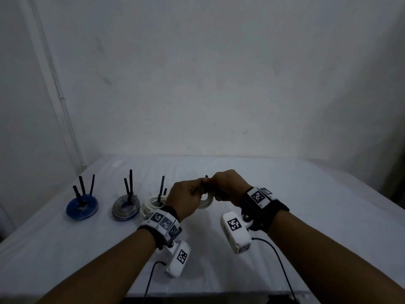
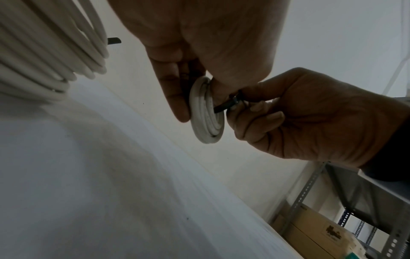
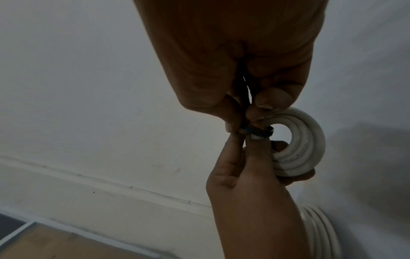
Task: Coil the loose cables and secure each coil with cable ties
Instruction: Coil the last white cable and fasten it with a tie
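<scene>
Holding small white coil [image 1: 206,199] off the worktop [image 1: 306,194], between both hands. Head view: left hand [image 1: 186,197] and right hand [image 1: 228,187] meeting over the coil; black cable tie [image 1: 206,177] tip poking up above the fingers. Left of the held coil, three finished coils lying flat on the worktop, each with black tie tails standing up: big white coil [image 1: 151,204] nearest, partly hidden by the left wrist, then grey coil [image 1: 126,207], then blue coil [image 1: 82,206] farthest out.

Left wrist view: left grip closed round the coil's rim, thumb on the near face, fingers [image 2: 175,98] behind it. Right grip pinching the tie just beside the coil, strap passing through the coil's centre hole. Metal shelving [image 2: 310,192] and a cardboard box [image 2: 319,233] beyond the worktop edge, to the right of the coil.

Right wrist view: right thumb and forefinger pressed together on the tie's strap, which loops round the coil's top edge. Left thumb and forefinger pinching the same spot from below, remaining fingers cupping the coil's underside. Big white coil below the held one, blurred.
</scene>
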